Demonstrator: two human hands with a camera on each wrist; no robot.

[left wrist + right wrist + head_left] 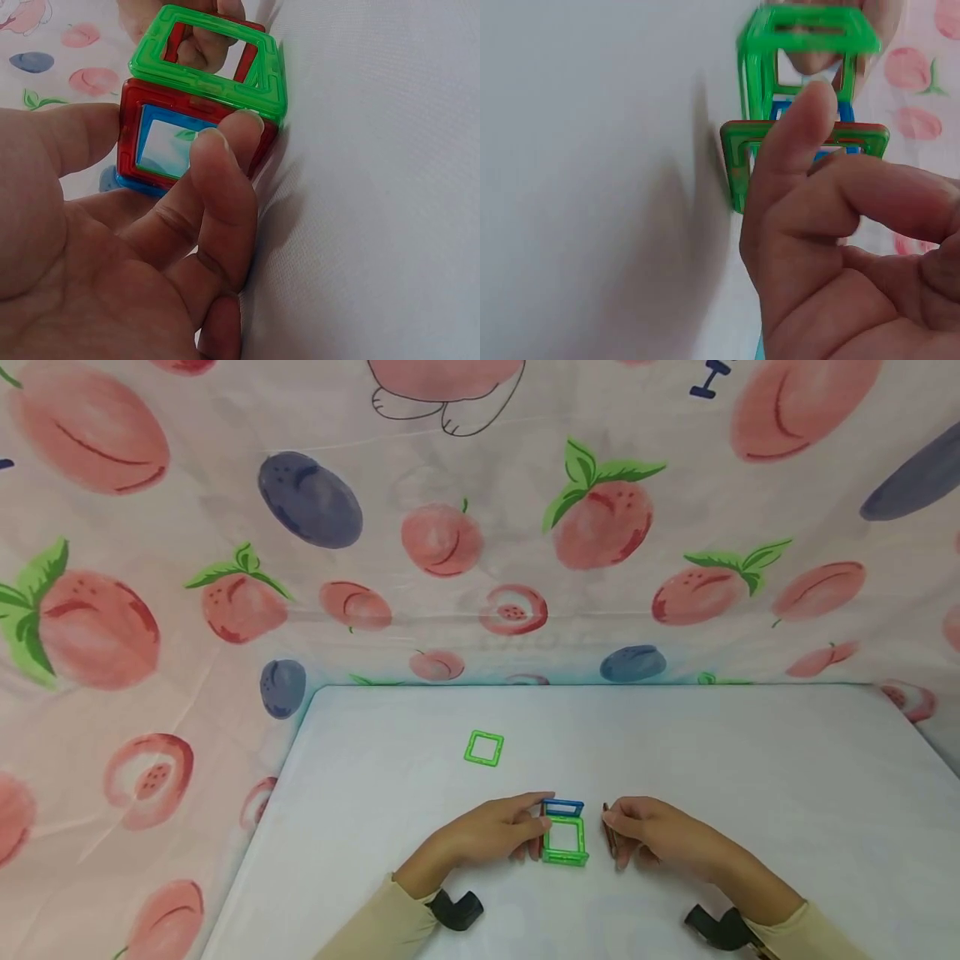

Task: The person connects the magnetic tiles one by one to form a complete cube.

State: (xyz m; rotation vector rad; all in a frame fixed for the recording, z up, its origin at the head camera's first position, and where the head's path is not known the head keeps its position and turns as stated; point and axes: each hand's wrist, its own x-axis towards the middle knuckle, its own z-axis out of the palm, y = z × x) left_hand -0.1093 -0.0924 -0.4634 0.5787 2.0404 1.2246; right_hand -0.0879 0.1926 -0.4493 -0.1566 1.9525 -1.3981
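Note:
My left hand [495, 831] holds a small box of square magnetic tiles, thumb and fingers at its left side. Green tiles [566, 857] form the box's front and top, and a blue tile [564, 807] stands at its back. Under my left fingers, a red tile [133, 112] makes the left side. Just right of the box, my right hand [656, 831] pinches a single reddish tile [609, 837] on edge. Its frame [735, 139] stands upright beside the box's right side in the right wrist view, partly covered by my fingers.
A loose green square tile [471, 758] lies flat farther back on the white table [360, 752]. Behind the table hangs a fruit-patterned cloth [480, 468], which also runs down the left side. A black wrist mount [456, 912] is on each forearm.

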